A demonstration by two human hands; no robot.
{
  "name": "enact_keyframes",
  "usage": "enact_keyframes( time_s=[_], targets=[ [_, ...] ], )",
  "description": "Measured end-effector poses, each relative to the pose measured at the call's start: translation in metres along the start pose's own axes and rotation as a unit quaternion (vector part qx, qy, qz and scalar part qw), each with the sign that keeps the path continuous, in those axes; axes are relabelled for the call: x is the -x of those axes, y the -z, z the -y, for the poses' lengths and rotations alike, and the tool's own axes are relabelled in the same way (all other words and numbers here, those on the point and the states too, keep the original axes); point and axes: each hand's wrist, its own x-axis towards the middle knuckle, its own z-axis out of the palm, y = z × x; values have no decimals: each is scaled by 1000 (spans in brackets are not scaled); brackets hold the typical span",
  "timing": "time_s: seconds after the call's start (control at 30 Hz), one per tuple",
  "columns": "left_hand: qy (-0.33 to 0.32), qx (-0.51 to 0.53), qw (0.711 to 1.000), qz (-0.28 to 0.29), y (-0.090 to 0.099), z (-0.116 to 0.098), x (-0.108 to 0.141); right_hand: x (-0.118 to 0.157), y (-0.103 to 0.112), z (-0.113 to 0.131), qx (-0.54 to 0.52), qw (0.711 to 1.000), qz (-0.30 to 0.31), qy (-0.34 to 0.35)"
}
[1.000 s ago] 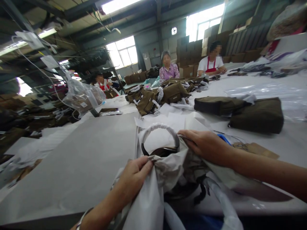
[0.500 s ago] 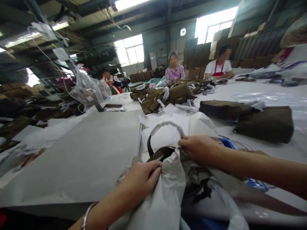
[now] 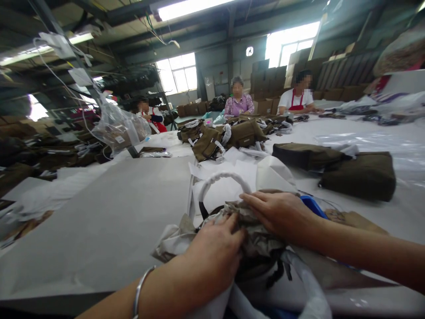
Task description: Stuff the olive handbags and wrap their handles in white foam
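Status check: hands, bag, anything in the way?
Left hand and right hand on crumpled pale material. Dark bag partly hidden, wrapped handle arching up. Blue object by right hand, not between hands.

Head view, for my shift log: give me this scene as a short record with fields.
Left hand: fingers in crumpled pale material; grip unclear
Right hand: on the same material; grip unclear
Handle: white-wrapped loop, upright beyond the hands
Left wrist: silver bangle
Table, right: dark olive bag
Farther off: olive bag pile

A smooth silver bangle circles the left wrist — forearms bare; fingers bare.
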Motion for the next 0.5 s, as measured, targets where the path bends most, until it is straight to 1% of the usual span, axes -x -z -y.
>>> enact_keyframes(
  time_s=[0.03,0.07,0.1,0.13,0.17,0.2,0.27,0.33,0.37,0.4,0.47,0.5],
  targets=[
    [15,28,999,-5,1,7,-2,5,2,0,4,996,-58,65],
    [24,54,998,-8,2,13,-3,8,4,0,4,984,-104,142],
    [29,76,997,-8,3,19,-5,11,4,2,-4,968,-128,214],
    [29,93,995,-1,3,24,-6,12,2,4,-21,957,-123,262],
    [27,105,994,12,3,27,-8,12,-2,7,-45,955,-88,279],
    [27,112,993,26,3,30,-10,12,-7,10,-68,959,-40,272],
    [38,118,991,42,4,32,-12,8,-20,15,-99,970,53,215],
    [56,124,990,25,7,32,-8,4,-29,19,-111,973,110,169],
    [64,137,989,-2,9,32,-2,1,-32,21,-113,973,132,150],
    [70,155,985,-42,10,33,6,-1,-33,22,-114,972,157,130],
    [89,194,965,-152,9,36,32,-8,-32,24,-115,967,206,96],
    [111,208,947,-220,5,38,49,-12,-31,25,-116,963,228,88]
  ],
)
